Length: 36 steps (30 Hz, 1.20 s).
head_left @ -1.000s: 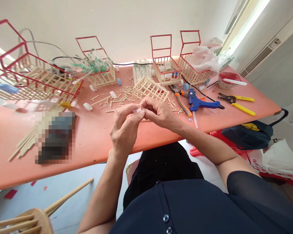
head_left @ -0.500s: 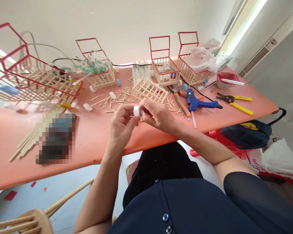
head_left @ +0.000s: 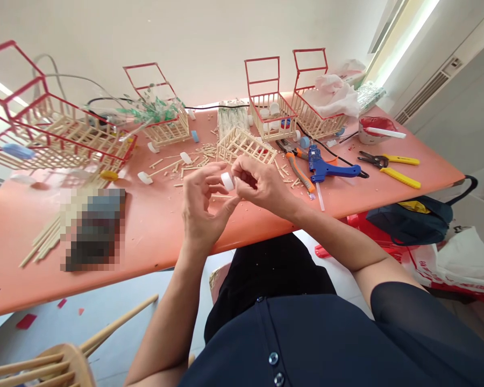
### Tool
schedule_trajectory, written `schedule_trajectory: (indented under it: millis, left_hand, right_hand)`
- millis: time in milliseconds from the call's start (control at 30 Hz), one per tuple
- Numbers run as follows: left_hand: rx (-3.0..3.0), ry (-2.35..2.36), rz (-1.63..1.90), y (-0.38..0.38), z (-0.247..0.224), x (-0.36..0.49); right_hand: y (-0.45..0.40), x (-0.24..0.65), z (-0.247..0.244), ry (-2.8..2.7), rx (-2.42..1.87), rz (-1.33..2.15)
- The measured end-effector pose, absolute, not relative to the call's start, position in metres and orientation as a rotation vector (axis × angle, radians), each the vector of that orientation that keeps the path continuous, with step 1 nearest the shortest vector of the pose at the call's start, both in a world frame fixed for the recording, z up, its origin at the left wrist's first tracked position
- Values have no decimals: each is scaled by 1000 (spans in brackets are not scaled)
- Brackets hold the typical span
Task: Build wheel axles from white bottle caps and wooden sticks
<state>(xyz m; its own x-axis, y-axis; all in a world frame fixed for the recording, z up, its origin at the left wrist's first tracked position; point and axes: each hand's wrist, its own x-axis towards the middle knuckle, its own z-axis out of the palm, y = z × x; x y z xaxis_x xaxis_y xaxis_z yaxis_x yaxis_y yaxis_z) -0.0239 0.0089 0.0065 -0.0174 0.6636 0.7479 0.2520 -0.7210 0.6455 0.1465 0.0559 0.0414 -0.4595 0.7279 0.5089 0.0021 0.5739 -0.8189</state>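
A white bottle cap is pinched at its right side by the fingertips of my right hand, over the front part of the table. My left hand is just left of the cap, its fingers spread and curved with a gap to the thumb. The left thumb tip comes close to the right fingers; whether they touch I cannot tell. Just behind the hands, a small unpainted stick frame lies tilted among cut sticks. Right of it rest the orange-handled pliers and a blue glue gun.
Stick carts with red handles stand along the wall; one cart holds bottle caps. Yellow-handled wire strippers and a red-stained tub are at right. A blurred dark object lies left on the orange table.
My left fingers have opened away from the cap, which they were touching before. The cap has tilted slightly and stays in my right fingertips.
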Motion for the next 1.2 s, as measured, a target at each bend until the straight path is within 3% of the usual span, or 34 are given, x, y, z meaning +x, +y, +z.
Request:
schedule_trajectory:
  millis: [133,233,333,600,867,1200]
  left_hand:
    - [1610,926,1543,11,10,-27]
    - [1538,967,1526,12,12,-28]
    - [1582,1021,1640,12,8,-27]
    - [2170,1086,1862,10,4,-28]
    - [1621,1001,1564,10,13,-24]
    - [1984,1096,1878,10,-5,-20]
  right_hand:
    - [60,149,32,-2059,-494,408]
    - [62,147,26,-2119,-458,315]
    - [60,144,27,-2030,-509,510]
    - [63,146,42,-1742,-646,1460]
    - [56,144,33,-1921,-579,761]
    - [63,142,43,-1652,-679,1444]
